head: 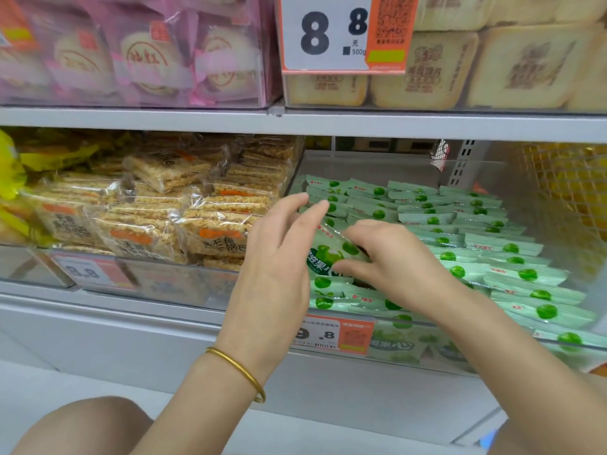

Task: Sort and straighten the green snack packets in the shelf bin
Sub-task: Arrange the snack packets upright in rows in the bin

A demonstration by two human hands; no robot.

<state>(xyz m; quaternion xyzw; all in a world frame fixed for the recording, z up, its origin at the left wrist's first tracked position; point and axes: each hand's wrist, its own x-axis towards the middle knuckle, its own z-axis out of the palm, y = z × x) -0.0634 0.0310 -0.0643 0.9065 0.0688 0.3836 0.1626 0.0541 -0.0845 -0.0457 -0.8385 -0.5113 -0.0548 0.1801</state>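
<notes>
Closest to the camera, a bare knee (82, 428) shows at the bottom left, and two bare forearms reach up from it toward a shop shelf. A gold bangle (239, 369) circles the left wrist.

Right hand (400, 261) is palm down over the front left part of a clear bin (407, 322). Its fingers (364, 229) curl over the top of one green packet (328, 252) and its thumb (348, 267) presses in from below, so the packet is pinched and tilted up, printed face toward the camera.

Left hand (279, 254) stands just left of that packet, holding nothing. Its long, loosely spread fingers point up and to the right, tips above the packet's upper edge. Whether its palm touches the packet cannot be told, because the hand hides the packet's left end.

Beyond and right of the right fingers, many more green packets (476, 224) lie in overlapping rows that fill the bin, each marked with a round green fruit. Below both hands, a white and orange price tag (331, 334) is fixed to the bin's front.

Left of the left fingers, clear-wrapped rice cracker packs (157, 224) are heaped in the next bin. Above both hands, a large price sign (325, 34) hangs on the upper shelf (131, 118).
</notes>
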